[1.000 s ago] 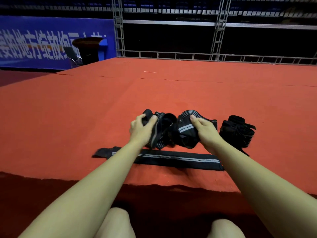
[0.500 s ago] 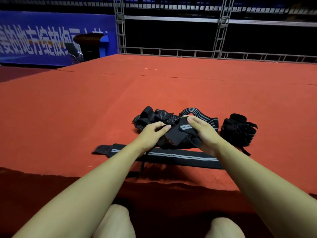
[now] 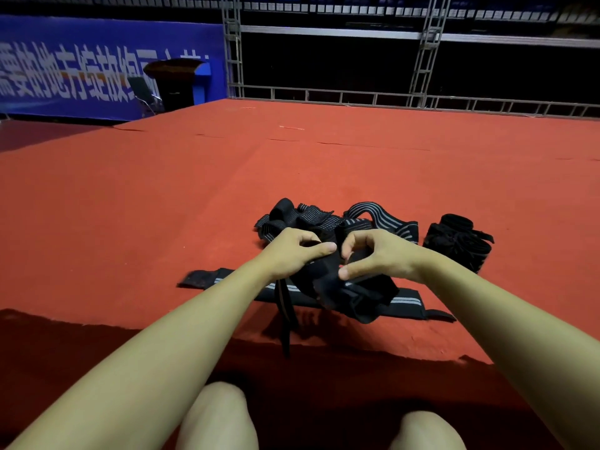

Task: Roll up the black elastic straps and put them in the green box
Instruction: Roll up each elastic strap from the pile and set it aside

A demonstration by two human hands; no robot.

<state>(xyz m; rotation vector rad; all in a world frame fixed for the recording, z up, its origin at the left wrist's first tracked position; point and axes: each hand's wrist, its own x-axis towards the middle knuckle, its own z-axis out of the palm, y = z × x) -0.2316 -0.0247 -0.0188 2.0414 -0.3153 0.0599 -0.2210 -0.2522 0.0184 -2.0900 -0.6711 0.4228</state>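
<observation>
Both hands hold one bunched black elastic strap (image 3: 341,287) lifted just above the red carpet, with a thin tail hanging over the stage edge. My left hand (image 3: 292,251) pinches its left part; my right hand (image 3: 376,254) grips its right part with curled fingers. A flat black strap with grey stripes (image 3: 402,302) lies under it along the edge. A loose pile of striped straps (image 3: 311,217) sits just behind my hands. No green box is in view.
A bundle of black straps (image 3: 457,241) lies to the right of the pile. The red carpeted stage (image 3: 162,206) stretches far ahead to a metal truss railing (image 3: 357,95). My bare knees show below the stage edge.
Both hands have pulled one strap out of the pile toward me and brought it close together over the flat strap. A tail of it now dangles over the edge.
</observation>
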